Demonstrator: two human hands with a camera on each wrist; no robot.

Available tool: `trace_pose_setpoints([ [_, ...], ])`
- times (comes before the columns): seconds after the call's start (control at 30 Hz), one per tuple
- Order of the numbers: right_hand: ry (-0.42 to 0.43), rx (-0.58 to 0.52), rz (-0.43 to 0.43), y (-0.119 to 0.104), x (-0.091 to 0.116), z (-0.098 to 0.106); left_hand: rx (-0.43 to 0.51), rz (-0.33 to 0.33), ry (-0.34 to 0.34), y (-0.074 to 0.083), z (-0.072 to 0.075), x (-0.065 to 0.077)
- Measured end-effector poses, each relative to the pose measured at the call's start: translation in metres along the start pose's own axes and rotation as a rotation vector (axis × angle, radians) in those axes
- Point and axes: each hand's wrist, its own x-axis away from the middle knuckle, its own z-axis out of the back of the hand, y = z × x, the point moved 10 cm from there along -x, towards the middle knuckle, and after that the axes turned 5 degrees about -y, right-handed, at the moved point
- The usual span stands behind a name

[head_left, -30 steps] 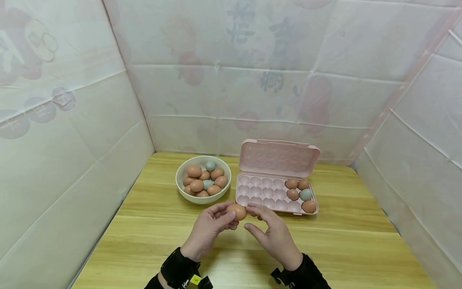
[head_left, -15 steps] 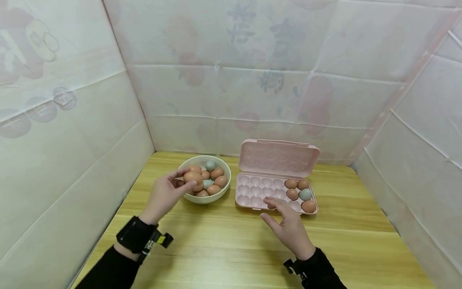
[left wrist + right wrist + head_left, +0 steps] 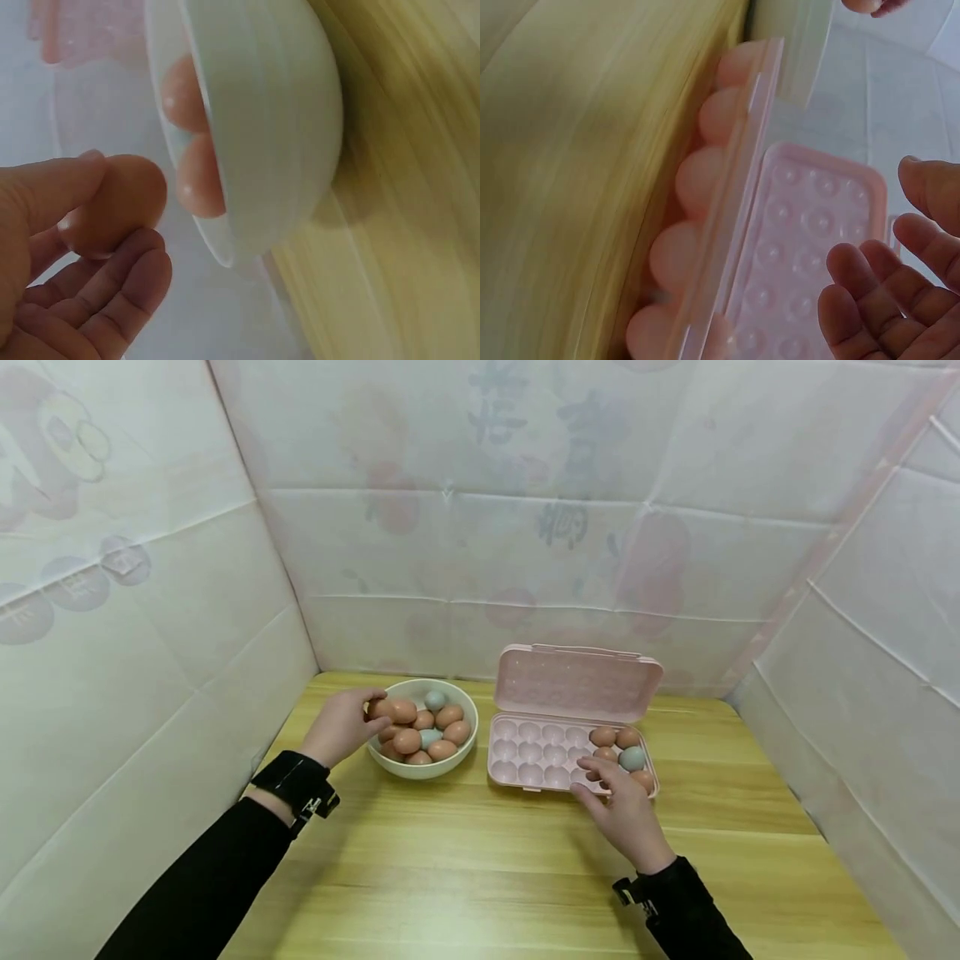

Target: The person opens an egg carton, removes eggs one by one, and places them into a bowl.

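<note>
Brown egg (image 3: 133,193) sits pinched in my left hand (image 3: 339,724), against slipping I'd guess, right hand (image 3: 628,818) loosely spread near carton (image 3: 577,681).

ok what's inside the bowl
Brown eggs and two bluish eggs show in the bowl. What lies beneath them is covered, and the left hand and its egg hide part of the rim.

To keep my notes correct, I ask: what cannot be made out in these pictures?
Head view: the front of the egg box, partly behind the right grip.
Head view: the floor of the bowl, covered by eggs.
Left wrist view: most eggs in the bowl, hidden by its wall.
Right wrist view: most of the left grip, cut off by the top edge.
</note>
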Motion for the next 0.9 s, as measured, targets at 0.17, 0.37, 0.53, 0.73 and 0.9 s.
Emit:
trace_pose_setpoints([
  [0.17, 0.010, 0.003, 0.014, 0.009, -0.003, 0.006, -0.060, 0.017, -0.070, -0.002, -0.013, -0.010],
  [0.37, -0.011, 0.057, -0.038, 0.025, -0.005, 0.012, -0.152, 0.008, -0.116, 0.000, -0.024, -0.014],
  [0.53, -0.074, 0.087, -0.113, 0.043, -0.006, 0.011, -0.216, -0.019, -0.117, 0.006, -0.029, -0.016],
  [0.73, -0.109, 0.115, -0.151, 0.058, -0.005, 0.012, -0.225, -0.046, -0.103, 0.011, -0.030, -0.015],
  [0.9, -0.097, 0.149, -0.133, 0.061, -0.006, 0.016, -0.223, -0.074, -0.100, 0.014, -0.032, -0.015],
])
